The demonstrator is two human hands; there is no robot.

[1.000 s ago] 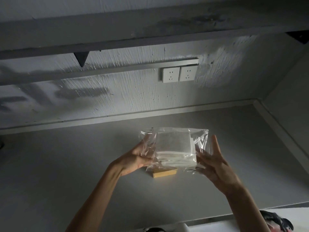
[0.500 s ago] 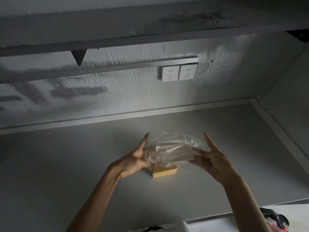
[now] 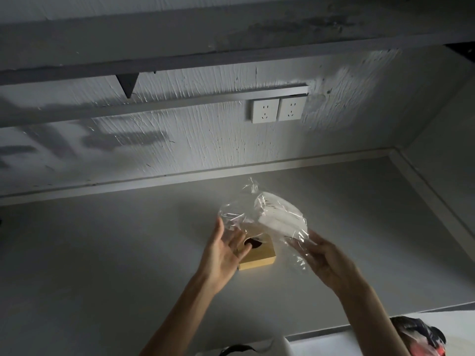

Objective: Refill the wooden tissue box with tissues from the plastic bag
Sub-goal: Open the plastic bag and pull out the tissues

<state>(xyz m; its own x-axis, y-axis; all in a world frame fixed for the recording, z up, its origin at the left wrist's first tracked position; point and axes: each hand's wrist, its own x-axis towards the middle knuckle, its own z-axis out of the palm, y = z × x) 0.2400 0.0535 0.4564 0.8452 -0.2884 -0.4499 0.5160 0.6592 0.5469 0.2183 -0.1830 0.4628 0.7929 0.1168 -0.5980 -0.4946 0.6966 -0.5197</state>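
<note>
A clear plastic bag (image 3: 246,211) with a stack of white tissues (image 3: 280,218) inside hangs in the air above the grey counter. My right hand (image 3: 323,260) grips the bag's lower right end. My left hand (image 3: 221,253) has spread fingers at the bag's left end, touching the loose plastic. Below the bag stands the small wooden tissue box (image 3: 257,258), with a dark round hole in its top. My left fingers cover part of the box.
The grey counter (image 3: 115,253) runs to a textured white wall with two sockets (image 3: 276,109). A shelf hangs overhead. At the bottom edge lie a white surface and a red and black object (image 3: 421,335).
The bag has tipped up on its right end and the tissues have slid to the right. My left hand has loosened and dropped lower. The box's top hole shows now.
</note>
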